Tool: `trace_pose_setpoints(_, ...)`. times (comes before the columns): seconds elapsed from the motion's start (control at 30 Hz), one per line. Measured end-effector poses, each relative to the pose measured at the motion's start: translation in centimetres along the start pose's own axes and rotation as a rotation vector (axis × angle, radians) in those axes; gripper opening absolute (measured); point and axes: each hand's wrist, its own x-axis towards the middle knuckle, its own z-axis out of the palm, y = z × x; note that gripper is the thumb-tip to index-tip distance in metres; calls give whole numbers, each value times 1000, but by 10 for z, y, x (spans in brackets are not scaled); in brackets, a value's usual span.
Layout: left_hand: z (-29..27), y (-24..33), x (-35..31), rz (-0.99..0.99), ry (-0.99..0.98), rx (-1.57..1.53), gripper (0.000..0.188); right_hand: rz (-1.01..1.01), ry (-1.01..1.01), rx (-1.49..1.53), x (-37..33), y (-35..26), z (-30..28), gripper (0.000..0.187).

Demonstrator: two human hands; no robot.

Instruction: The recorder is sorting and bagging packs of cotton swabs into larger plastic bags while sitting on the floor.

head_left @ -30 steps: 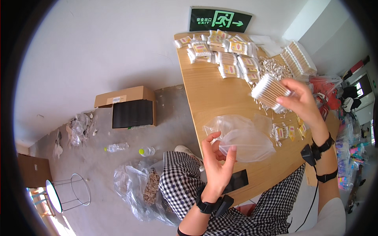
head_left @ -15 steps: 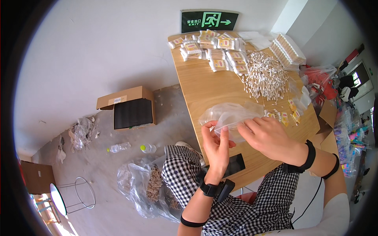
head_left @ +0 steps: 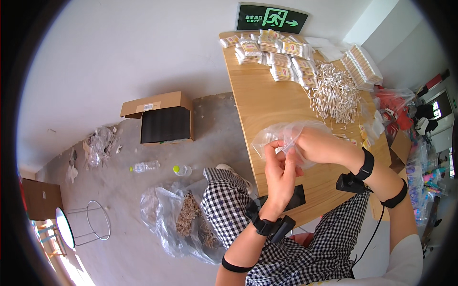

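A clear plastic bag [head_left: 267, 138] lies near the table's left front, some cotton swabs faintly visible through its film. My left hand [head_left: 280, 174] pinches the bag's near edge between thumb and fingers. Pushed into the bag's mouth is my right hand [head_left: 315, 143], its fingers covered by film and partly hidden. Beyond the hands rises a heap of loose cotton swabs [head_left: 334, 93]. Stacked packs of cotton swabs [head_left: 279, 59] with yellow labels sit at the table's far end. Beside my right wrist are a few swabs and yellow label cards [head_left: 367, 138].
The wooden table [head_left: 253, 105] also bears a dark phone [head_left: 296, 196] near its front edge and a block of swabs [head_left: 362, 66] at far right. On the floor are an open cardboard box [head_left: 167, 119], two bottles [head_left: 145, 166], a plastic sack [head_left: 167, 229] and a stool [head_left: 66, 226].
My right hand has moved from the bag's edge into its mouth. My left hand keeps its pinch on the film. The whole view has shifted slightly.
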Motion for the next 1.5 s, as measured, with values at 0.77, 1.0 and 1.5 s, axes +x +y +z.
trace_pose_setpoints(0.77,-2,26,-4,43,138,241,26,-156,774,-108,-78,-23,-14,47)
trace_pose_setpoints(1.0,38,64,-31,823,121,1145,37,411,760,834,-79,7,44,42)
trace_pose_setpoints(1.5,14,37,26,443,-686,1950,20,43,1060,891,-92,-53,66,33)
